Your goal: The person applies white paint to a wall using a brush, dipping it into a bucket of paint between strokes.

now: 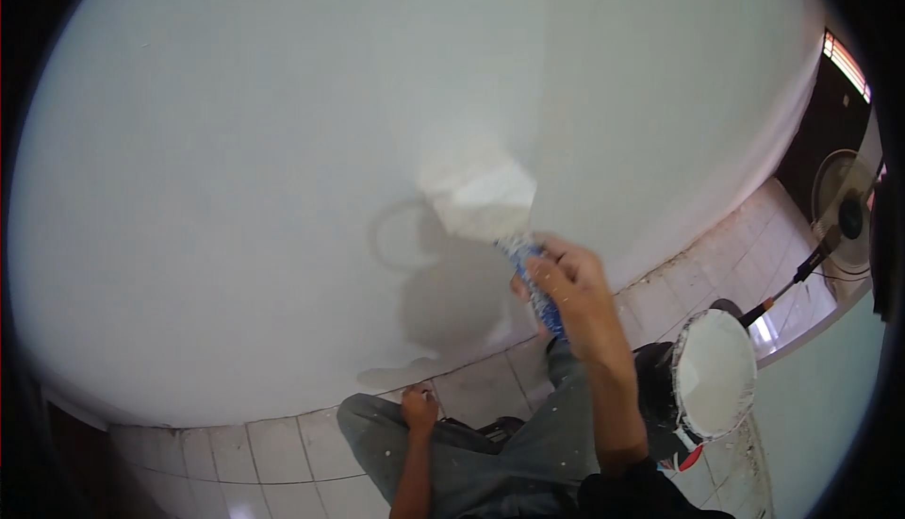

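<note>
A putty knife with a wide pale blade (485,200) and a blue, white-spattered handle is in my right hand (570,288), whose fingers wrap round the handle. Its blade is at the pale wall (283,142), near the middle of the view. Low on the left of my body, my left hand (419,408) rests by my knee with its fingers curled; what it holds, if anything, is too small to tell. To the right of my right forearm stands a black bucket (657,382) with white material (716,375) at its top.
A standing fan (848,217) is at the far right, beyond the bucket. Pale floor tiles (283,448) run along the wall's foot. Something red (691,460) lies beside the bucket. My bent legs (509,481) are below my hands.
</note>
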Available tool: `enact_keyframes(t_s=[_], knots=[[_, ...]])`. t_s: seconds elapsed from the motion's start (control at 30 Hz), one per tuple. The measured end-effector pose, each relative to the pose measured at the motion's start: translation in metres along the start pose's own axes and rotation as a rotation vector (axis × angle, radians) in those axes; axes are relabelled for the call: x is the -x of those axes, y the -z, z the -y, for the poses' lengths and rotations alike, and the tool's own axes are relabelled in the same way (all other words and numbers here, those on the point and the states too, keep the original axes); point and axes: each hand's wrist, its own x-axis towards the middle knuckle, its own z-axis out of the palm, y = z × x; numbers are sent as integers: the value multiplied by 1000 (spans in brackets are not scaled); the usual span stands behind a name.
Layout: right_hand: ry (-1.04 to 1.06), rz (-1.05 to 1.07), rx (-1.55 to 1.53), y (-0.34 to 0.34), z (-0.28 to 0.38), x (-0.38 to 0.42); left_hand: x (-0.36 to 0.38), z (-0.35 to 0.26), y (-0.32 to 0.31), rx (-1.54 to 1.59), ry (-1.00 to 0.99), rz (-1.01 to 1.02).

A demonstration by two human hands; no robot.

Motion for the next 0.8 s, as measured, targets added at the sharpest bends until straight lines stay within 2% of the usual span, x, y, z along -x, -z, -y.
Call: enact_keyframes(t_s=[0.13,0.27,0.33,0.4,0.47,0.53,0.6,0.67,0.77,0.8], knots=[[193,-27,32,-16,49,-15,-2,8,-8,-6,-20,-5],[164,-42,21,-23,29,-25,-3,4,-2,-24,44,60],[149,-74,22,-25,-24,-22,-3,-1,3,-55,35,69],[8,-28,-70,-24,-92,-16,-2,-2,0,-61,29,72],[-19,-72,-135,-28,-170,-2,-2,1,1,-59,18,74],[-222,-71,-79,-23,-224,22,-1,-1,2,-76,13,79],[-257,-113,10,-18,-302,41,0,-3,4,-96,3,82],[-530,-32,107,-2,-328,55,-1,-4,-1,-110,-19,71],[-453,-54,234,15,-422,66,-2,12,-10,-71,-16,89],[-492,-50,101,19,-405,59,-4,13,-11,-81,-31,84]])
